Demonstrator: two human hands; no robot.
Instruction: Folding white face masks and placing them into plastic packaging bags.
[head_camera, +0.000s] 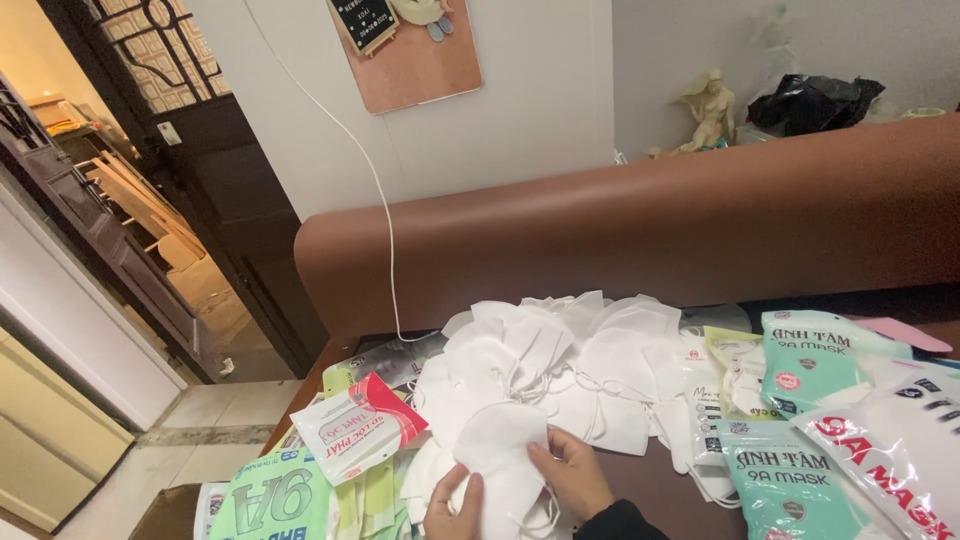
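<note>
Head view: my left hand (452, 512) and right hand (572, 470) grip one white face mask (500, 450), fingers clamped on its lower edges, at the near edge of the counter (650, 480). It lies against the white mask pile (560, 370), between a red-and-white packet (355, 425) and teal packets (790, 480).

White face mask (497, 440), soft folded fabric w/ thin ear loops, lies at lower centre of frame, on top of a loose pile of white masks (560, 365). Both hands pinch its lower edge. Pile spreads across centre of frame, masks overlapping, loops tangled.
</note>
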